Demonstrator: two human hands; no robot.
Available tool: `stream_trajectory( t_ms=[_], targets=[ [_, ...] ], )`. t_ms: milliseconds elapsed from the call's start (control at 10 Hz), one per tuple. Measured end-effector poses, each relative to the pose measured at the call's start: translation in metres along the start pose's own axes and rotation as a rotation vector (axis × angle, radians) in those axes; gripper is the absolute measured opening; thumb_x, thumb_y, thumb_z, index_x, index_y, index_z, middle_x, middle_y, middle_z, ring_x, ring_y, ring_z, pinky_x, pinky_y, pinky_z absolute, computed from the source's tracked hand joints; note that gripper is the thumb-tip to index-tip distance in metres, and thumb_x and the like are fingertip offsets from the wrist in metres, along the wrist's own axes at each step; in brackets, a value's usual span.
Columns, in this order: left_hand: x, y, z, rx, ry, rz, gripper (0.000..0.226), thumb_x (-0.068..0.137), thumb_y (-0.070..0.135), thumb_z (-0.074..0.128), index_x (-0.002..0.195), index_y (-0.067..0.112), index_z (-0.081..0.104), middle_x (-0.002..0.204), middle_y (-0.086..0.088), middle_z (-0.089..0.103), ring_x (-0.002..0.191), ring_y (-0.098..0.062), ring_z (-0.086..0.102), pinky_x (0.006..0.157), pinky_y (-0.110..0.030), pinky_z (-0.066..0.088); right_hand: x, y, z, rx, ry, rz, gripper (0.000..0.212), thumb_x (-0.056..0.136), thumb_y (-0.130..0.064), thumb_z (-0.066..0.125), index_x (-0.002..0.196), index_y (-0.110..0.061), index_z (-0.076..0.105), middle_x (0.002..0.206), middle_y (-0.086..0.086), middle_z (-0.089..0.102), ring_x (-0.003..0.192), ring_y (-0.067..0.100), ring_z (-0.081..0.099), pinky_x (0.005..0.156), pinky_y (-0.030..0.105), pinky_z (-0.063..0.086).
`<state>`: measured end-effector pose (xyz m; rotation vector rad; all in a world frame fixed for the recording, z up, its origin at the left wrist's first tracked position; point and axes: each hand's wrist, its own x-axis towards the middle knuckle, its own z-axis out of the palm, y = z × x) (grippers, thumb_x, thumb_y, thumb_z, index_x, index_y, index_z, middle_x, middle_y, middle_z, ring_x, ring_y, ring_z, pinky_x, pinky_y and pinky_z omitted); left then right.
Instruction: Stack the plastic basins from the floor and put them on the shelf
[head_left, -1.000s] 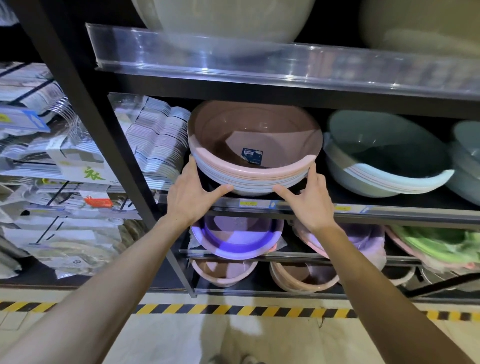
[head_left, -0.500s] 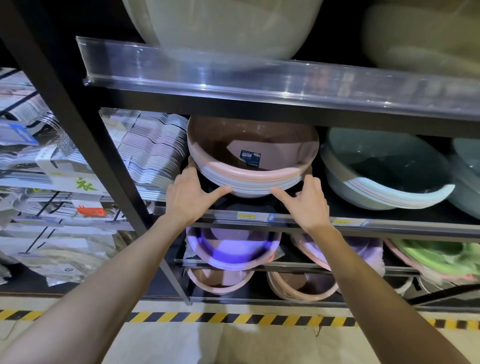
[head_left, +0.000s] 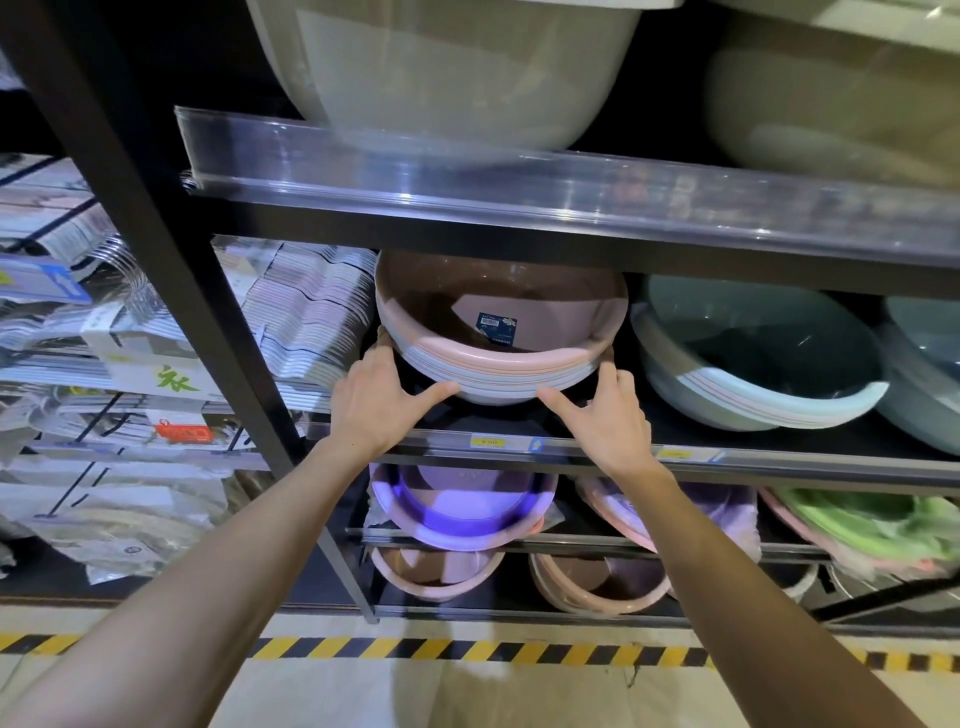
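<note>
Left hand: left hand (head_left: 375, 397) presses against the left flank of the pink basin stack (head_left: 501, 345), fingers straight along the rims and thumb stretched under the lower edge; nothing is curled round the plastic.
Right hand: right hand (head_left: 605, 415) mirrors it on the right flank, fingers extended upward against the rims, thumb reaching inward beneath; also a flat, bracing contact, not a clasp.
Stack position: nested basins sit on the middle shelf (head_left: 571, 449), tilted so the open mouth faces outward, at the left end of the bay beside the black upright post (head_left: 171, 249).
Neighbours: a stack of grey-blue basins (head_left: 758, 364) leans just to the right, apart from the pink one; a purple basin (head_left: 462, 506) lies on the shelf below.
Handling: thin moulded plastic, likely light even as a stack, fairly stiff at the rolled rims but springy in the walls; smooth, so nested pieces may slide against each other when tipped.
Where to take hold: best at opposite sides under the lowest rim, as both palms are placed now, so the whole nest moves together.
Risk: tilted as it is, the stack could roll forward off the shelf lip once support goes.
Task stage: apparently the final seating on the shelf.
</note>
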<state>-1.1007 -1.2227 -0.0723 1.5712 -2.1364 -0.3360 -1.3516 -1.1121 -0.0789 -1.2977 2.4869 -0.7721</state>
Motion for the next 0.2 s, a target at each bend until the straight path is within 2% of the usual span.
stream_trajectory(
  t_ms=[100,200],
  targets=[
    [0.001,0.001,-0.006,0.022,-0.019,-0.007,0.096,0.069,0.094,0.046,0.12,0.012,0.051,0.105,-0.005,0.064,0.096,-0.029,0.063,0.081,-0.048,0.052,-0.004,-0.004,-0.004,0.029,0.004,0.022,0.094,0.071,-0.087,0.054,0.135,-0.02,0.041,0.128,-0.001,0.049,0.107,0.026,0.061,0.084,0.044,0.041],
    [-0.016,-0.006,-0.005,-0.052,-0.018,0.011,0.076,0.08,0.081,0.052,0.12,0.016,0.056,0.111,-0.002,0.068,0.1,-0.028,0.064,0.085,-0.048,0.053,-0.021,0.007,-0.002,0.158,0.014,0.046,0.083,0.082,-0.07,0.062,0.147,-0.022,0.043,0.125,-0.001,0.059,0.114,0.024,0.059,0.096,0.045,0.046]
  ],
)
